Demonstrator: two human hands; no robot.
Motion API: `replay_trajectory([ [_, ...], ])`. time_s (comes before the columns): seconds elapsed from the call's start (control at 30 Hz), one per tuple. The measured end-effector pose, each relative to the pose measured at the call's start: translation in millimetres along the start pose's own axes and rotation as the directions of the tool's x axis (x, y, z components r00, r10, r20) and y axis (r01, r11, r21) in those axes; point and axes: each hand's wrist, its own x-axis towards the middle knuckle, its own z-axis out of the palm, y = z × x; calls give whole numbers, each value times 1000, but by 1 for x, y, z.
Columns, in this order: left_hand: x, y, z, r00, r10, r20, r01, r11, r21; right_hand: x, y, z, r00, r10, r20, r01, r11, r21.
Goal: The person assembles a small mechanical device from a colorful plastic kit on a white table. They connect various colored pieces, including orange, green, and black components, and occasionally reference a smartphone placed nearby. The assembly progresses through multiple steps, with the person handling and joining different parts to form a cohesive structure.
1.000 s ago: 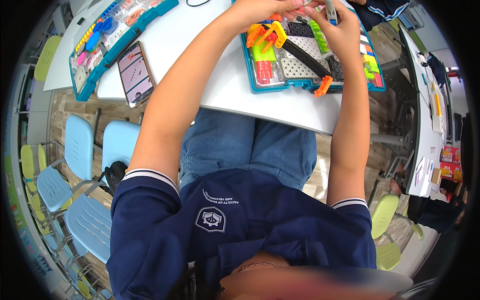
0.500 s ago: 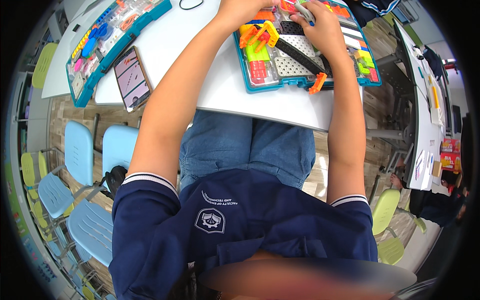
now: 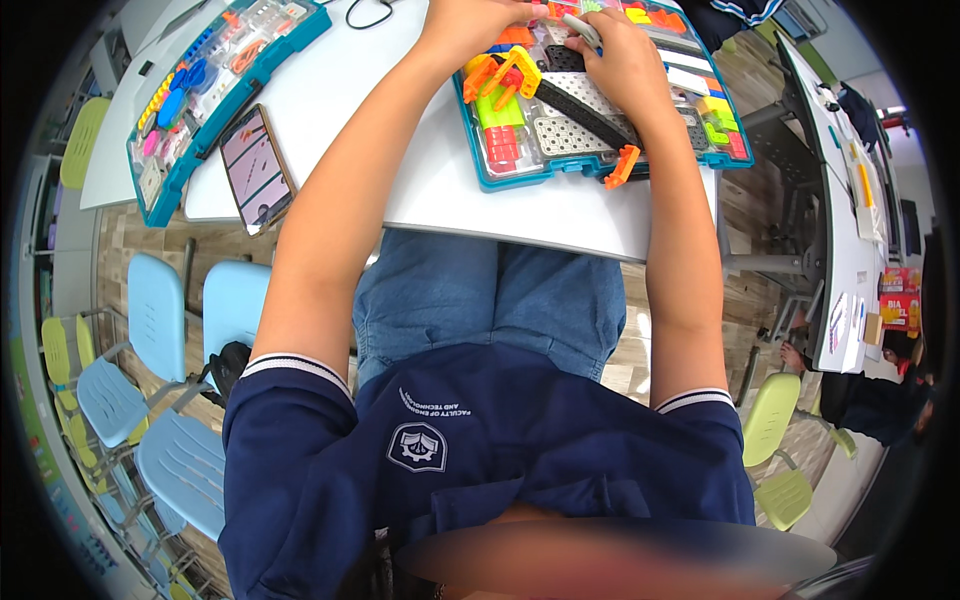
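At the top edge of the view, my left hand (image 3: 478, 28) is closed at the fingertips over the far side of a teal-rimmed parts case (image 3: 520, 182); a bit of pink shows there, too small to name. My right hand (image 3: 622, 62) pinches a slim grey piece (image 3: 583, 31) above the same case. Across the case's near part lies a black beam (image 3: 585, 113) with a yellow-and-orange bracket (image 3: 512, 78) at its left end and an orange connector (image 3: 621, 167) at the other. Beneath it are perforated grey plates (image 3: 570, 136) and red blocks (image 3: 502, 149).
A second teal case (image 3: 205, 142) of small colourful parts lies at the table's left. Between the cases are a phone (image 3: 257, 170) with its screen lit and a black cable (image 3: 370, 22). Blue chairs (image 3: 157, 315) stand left of me; another table (image 3: 850, 240) is at right.
The whole view has shifted a little, the right case now appearing slightly further left. My right hand still holds the grey piece, and my left fingers stay near the same spot.
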Motion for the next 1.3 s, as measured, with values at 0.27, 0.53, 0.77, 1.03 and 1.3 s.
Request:
replay_trajectory([
  [0.27,-4,9,2,999,-53,7,54,998,-27,-1,0,-4,996,62,63,-63,998,4],
  [0.53,-7,11,3,995,-97,17,98,990,-101,3,-7,-17,966,257,42,-260,944,204],
  [0.77,-8,15,2,978,-207,-13,203,968,-145,16,-7,-31,921,385,-63,-272,751,602],
  [1.03,-7,13,3,994,-107,21,109,982,-153,14,-12,-33,923,384,-26,-266,684,680],
  [1.3,-16,34,9,969,-235,73,243,961,-131,13,-20,-35,942,333,37,-261,659,705],
])
